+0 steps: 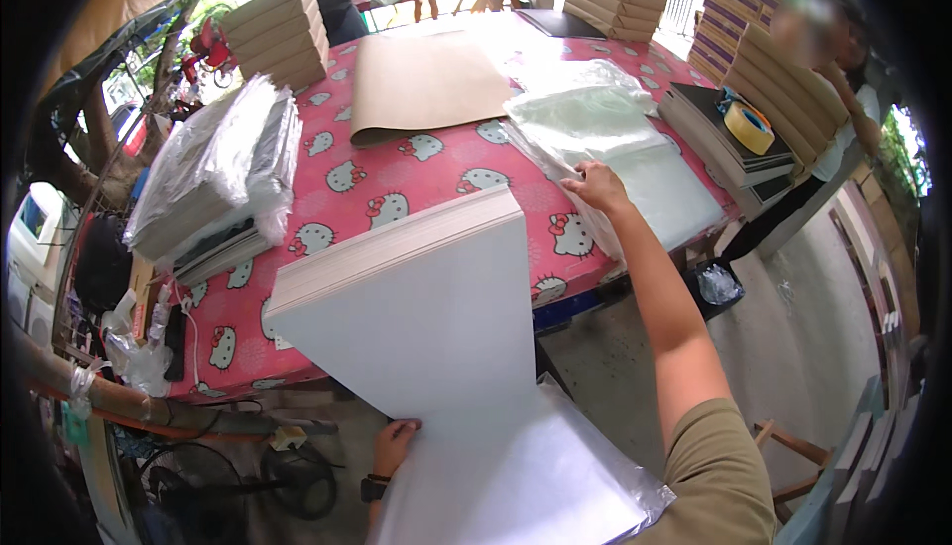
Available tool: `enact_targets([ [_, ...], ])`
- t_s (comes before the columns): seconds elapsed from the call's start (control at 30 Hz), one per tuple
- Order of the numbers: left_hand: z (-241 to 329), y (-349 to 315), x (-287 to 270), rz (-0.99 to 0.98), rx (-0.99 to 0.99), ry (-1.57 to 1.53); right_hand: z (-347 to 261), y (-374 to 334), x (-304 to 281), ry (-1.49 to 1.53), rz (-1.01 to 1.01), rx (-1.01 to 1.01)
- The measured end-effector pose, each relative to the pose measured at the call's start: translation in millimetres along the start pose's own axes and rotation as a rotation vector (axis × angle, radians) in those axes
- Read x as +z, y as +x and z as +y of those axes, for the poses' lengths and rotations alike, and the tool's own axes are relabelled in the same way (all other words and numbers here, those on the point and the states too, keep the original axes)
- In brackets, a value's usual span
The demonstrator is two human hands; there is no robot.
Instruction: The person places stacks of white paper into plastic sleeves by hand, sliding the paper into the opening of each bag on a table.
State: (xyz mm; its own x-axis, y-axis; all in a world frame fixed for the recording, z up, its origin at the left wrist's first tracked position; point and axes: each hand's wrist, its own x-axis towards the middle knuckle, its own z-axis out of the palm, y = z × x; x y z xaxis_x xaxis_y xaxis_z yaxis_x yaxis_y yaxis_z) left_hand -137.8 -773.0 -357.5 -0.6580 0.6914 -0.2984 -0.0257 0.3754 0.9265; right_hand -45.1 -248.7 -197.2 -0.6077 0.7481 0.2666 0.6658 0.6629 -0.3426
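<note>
One large table (436, 173), covered by a red cloth with a white cat pattern, is seen across the middle of the view. On its near edge a thick stack of white sheets (416, 297) is tilted, its far end resting on the table and its near end slid into a clear plastic bag (555, 466) that is held below the table edge. A big sheet of brown paper (426, 84) is laid flat further back, and a pile of clear plastic bags (615, 143) is spread at the right side of the table. Bundles wrapped in plastic (213, 173) are stacked at the left side. Brown flat boxes (278, 29) are piled at the far corners. A roll of yellow tape (749, 126) is placed on dark boxes at the right. The left hand (394, 443) is closed on the near edge of the stack, the fingers gripping it at the bag's mouth. The right hand (595, 188) is stretched forward and laid on the pile of bags, the fingers bent down on the top one; whether it is pinched cannot be told.
</note>
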Motion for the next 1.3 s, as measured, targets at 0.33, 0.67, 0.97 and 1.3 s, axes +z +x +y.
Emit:
enact_targets([
  [0.33, 9.1, 2.8, -1.4, 0.004, -0.062, -0.013, 27.9, -45.4, -24.5, -0.055, -0.069, 0.006],
  [0.67, -8.3, 4.1, -4.9, -0.015, -0.007, 0.000, 68.3, -52.0, -19.6, 0.522, 0.033, 0.154],
  [0.97, -14.6, 8.5, 1.9, 0.015, 0.016, -0.046, 75.4, -60.6, -37.0, 0.486, -0.042, 0.262],
  [1.3, -9.9, 3.9, -0.9, 0.014, 0.034, -0.071, 66.7, -102.2, -47.6, 0.185, -0.108, 0.130],
])
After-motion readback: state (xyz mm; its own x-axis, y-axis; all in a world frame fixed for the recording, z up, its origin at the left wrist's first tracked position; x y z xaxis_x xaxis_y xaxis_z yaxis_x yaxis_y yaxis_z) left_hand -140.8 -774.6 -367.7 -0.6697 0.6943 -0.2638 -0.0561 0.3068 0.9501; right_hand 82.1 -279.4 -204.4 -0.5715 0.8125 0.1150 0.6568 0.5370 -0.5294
